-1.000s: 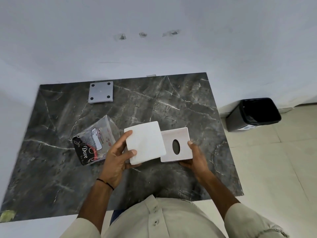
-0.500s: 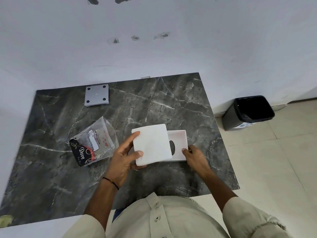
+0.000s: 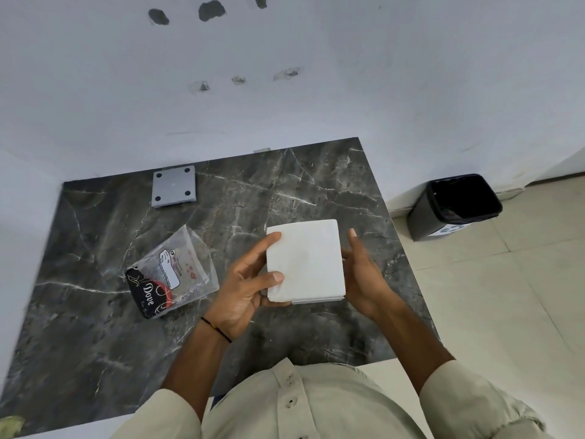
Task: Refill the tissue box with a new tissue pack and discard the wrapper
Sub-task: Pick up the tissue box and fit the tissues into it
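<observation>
A white stack of tissues [image 3: 305, 259] lies over the white tissue box [image 3: 316, 300], of which only a thin front edge shows beneath. My left hand [image 3: 250, 280] grips the stack's left side, thumb on top and fingers under. On the right side my right hand [image 3: 364, 274] presses against the box and stack, fingers upright. The empty clear wrapper [image 3: 172, 274] with black "Dove" print lies on the dark marble table [image 3: 95, 343], to the left of my left hand.
A grey square plate [image 3: 173, 189] with four dark dots sits near the table's back edge by the wall. A black bin [image 3: 456, 205] with a dark liner stands on the tiled floor right of the table.
My left hand has slid the tissue stack to the right until it covers the box and its oval slot. My right hand has shifted up along the box's right side.
</observation>
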